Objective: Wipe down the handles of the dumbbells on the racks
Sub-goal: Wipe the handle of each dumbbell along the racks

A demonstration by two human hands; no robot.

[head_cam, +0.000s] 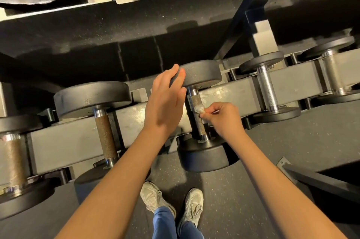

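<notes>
The task seems to be partway through. The right hand [224,120] pinches a small crumpled white wipe [198,109] against the knurled handle [200,127] of the middle dumbbell [202,74], which lies across the rack rail [243,90]. To the left of it is a brown-handled dumbbell [105,133], and to the right a shiny-handled dumbbell [266,86]. I cannot tell whether either is already wiped. The left hand [165,100] rests on the far head of the middle dumbbell, its fingers [176,77] straight and together, probably to steady it.
</notes>
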